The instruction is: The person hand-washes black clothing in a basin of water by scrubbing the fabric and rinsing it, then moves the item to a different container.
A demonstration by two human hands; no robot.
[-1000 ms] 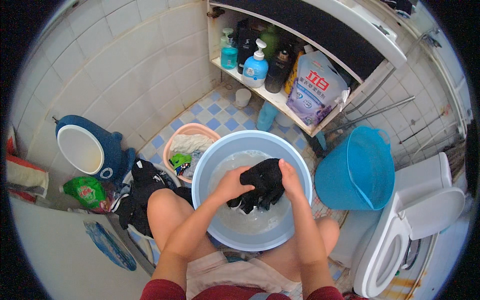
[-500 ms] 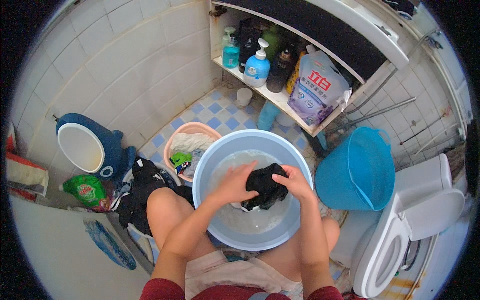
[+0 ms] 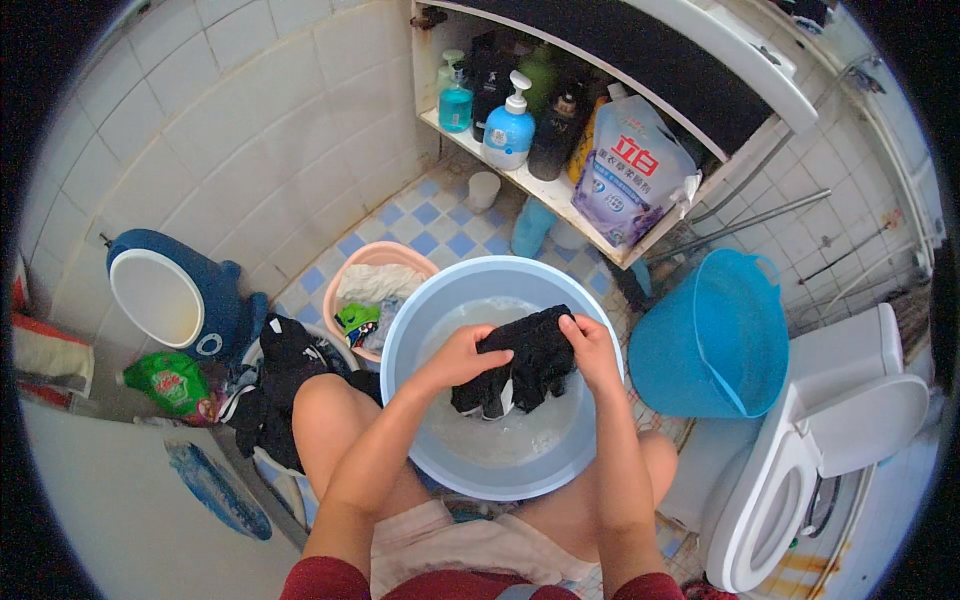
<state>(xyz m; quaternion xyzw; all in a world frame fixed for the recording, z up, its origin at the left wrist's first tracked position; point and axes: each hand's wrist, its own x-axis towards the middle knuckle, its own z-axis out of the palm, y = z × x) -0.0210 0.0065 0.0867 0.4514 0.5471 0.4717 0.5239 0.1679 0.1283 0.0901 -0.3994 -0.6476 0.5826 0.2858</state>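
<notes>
Black cloth (image 3: 522, 358) hangs within the basin (image 3: 500, 277) — left hand (image 3: 460, 358), fingers closed, grips it at nine o'clock; right hand (image 3: 594, 352), thumb and fingers pinched, holds it at two.

- A dark red top (image 3: 455, 588) is showing, its short sleeves (image 3: 325, 580) leaving the forearms (image 3: 365, 470) bare.
- A greyish patch (image 3: 517, 592) is marking its front.
- Pale shorts (image 3: 430, 555) are covering the upper thighs.
- Left hand (image 3: 465, 358) and right hand (image 3: 592, 350) are showing bare.
</notes>
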